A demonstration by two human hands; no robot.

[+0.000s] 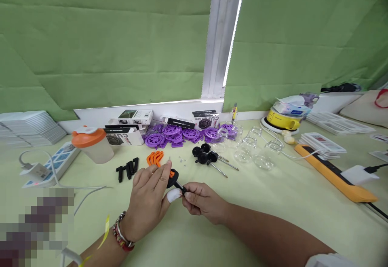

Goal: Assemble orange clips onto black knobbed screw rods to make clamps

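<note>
My left hand (150, 194), white wrapping on its thumb, is closed around a black round-headed part with a metal shaft (173, 179). A bit of orange shows on that head beside my fingers. At the shaft's black lower end, my right hand (203, 202) pinches with thumb and fingers. What lies under my left fingers is hidden. Just beyond them are orange curved pieces (155, 158) and several tiny metal bits (182, 161). Similar black round-headed parts with metal rods (209, 155) lie ahead of my right hand. Black T-shaped pieces (127, 169) rest left of my left hand.
Purple wheel-like parts (172, 133) line the back, before cup holder boxes (206, 119). Clear plastic pieces (250, 147) stand right of them. An orange-lidded shaker (96, 147) and a white power strip (54, 164) are left; a yellow cup (283, 119) and an orange power strip (333, 174) right.
</note>
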